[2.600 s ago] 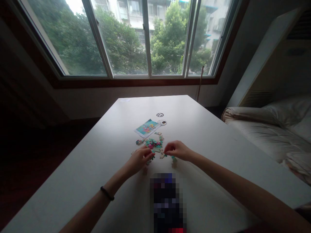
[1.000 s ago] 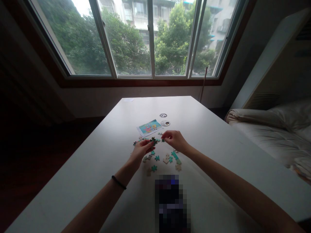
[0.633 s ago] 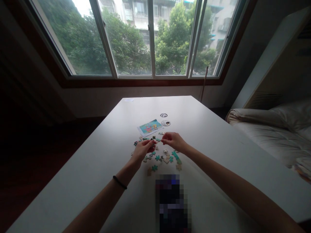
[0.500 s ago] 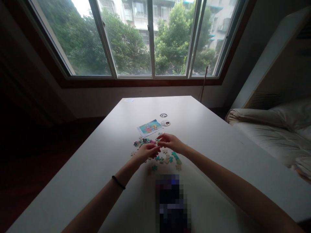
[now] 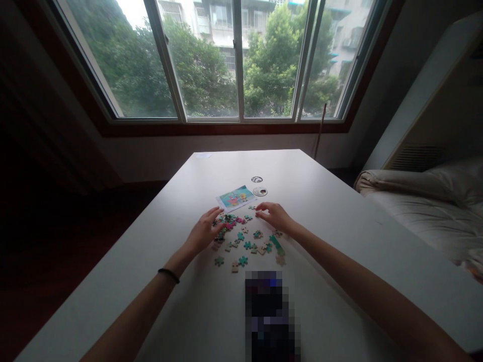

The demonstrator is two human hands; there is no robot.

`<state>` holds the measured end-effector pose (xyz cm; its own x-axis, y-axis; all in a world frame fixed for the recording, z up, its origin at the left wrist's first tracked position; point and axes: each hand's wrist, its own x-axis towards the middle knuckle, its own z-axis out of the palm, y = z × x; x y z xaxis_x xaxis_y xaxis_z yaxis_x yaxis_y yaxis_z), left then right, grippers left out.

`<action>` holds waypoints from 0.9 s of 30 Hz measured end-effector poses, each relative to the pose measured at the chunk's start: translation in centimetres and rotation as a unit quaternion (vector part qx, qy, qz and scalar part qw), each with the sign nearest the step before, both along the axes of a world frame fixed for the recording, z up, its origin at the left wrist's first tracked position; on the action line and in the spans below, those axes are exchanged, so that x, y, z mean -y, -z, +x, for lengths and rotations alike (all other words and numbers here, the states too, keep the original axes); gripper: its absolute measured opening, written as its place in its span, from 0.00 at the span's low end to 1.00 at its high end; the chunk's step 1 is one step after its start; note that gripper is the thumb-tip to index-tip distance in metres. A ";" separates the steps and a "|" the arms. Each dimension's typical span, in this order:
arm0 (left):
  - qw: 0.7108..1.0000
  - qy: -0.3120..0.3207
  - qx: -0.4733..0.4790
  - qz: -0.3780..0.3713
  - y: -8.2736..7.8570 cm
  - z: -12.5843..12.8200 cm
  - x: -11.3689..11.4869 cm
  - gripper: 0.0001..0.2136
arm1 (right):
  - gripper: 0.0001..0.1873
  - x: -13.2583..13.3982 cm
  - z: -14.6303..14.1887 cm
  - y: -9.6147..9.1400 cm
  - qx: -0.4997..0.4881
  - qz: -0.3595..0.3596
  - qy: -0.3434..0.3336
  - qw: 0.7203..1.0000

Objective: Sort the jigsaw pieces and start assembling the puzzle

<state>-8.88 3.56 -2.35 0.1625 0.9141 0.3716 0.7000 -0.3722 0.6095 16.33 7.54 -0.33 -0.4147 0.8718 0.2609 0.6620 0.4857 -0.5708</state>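
Observation:
Loose jigsaw puzzle pieces (image 5: 243, 236), teal, pink and pale wood-coloured, lie scattered on the white table (image 5: 181, 322), with a denser heap (image 5: 229, 219) at their upper left. Beside that heap is my left hand (image 5: 206, 231), fingers apart; its fingertips reach over the heap's left edge and hide some pieces. My right hand (image 5: 276, 217) hovers at the upper right of the spread, fingers curved with a gap between thumb and forefinger. Nothing shows between them. A joined teal strip (image 5: 277, 245) sits below this hand. Beyond the heap lies a colourful picture sheet (image 5: 236, 198).
Two round items (image 5: 260, 191) lie right of the picture sheet. A pixelated dark object (image 5: 268, 317) is at the near side. A pale paper (image 5: 204, 156) is at the far left corner. A light sofa (image 5: 422, 211) stands to the right, and a window (image 5: 237, 65) is ahead.
My hands, which were close together over the pieces, have moved apart: the left to the left with fingers opened, the right slightly to the right. More pieces show between them.

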 end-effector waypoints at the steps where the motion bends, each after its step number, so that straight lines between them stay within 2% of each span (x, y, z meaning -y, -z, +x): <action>1: 1.000 0.008 0.004 -0.009 0.3 0.1 -0.5 0.15 | 0.09 -0.1 -0.7 0.3 0.001 0.003 -0.006 1.000; 6: 0.998 0.020 0.039 -0.041 1.0 1.4 -1.3 0.04 | 0.13 -0.1 -5.5 1.4 -0.008 0.013 -0.058 0.998; 9: 0.996 0.014 0.078 -0.048 0.8 1.2 -0.8 0.05 | 0.08 -0.3 -7.4 1.6 -0.014 0.003 -0.089 0.996; 12: 0.991 -0.009 0.127 -0.049 0.5 0.3 -0.2 0.09 | 0.05 -0.7 -7.6 1.4 -0.025 0.002 -0.109 0.994; 16: 0.984 -0.032 0.166 -0.054 0.0 -1.0 0.2 0.14 | 0.08 -0.6 -6.8 1.3 -0.025 0.010 -0.143 0.989; 19: 0.987 -0.049 0.147 -0.053 0.1 -1.8 -0.1 0.15 | 0.20 0.0 -6.8 1.5 0.025 0.041 -0.212 0.976; 21: 0.991 -0.066 0.109 -0.046 0.3 -2.2 -0.2 0.13 | 0.18 0.4 -7.1 1.6 0.081 0.073 -0.244 0.964; 24: 0.995 -0.087 0.041 -0.011 0.6 -2.4 0.3 0.09 | 0.12 0.6 -7.1 1.3 0.151 0.077 -0.225 0.960; 27: 0.999 -0.049 -0.015 0.012 0.7 -1.6 1.5 0.10 | 0.16 0.2 -6.6 0.5 0.195 0.046 -0.197 0.960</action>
<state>-10.44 2.05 -3.04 0.0834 0.9169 0.3903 0.7514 -0.3152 0.5798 9.69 7.30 -0.82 -0.7887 0.6084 0.0881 0.5716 0.7785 -0.2592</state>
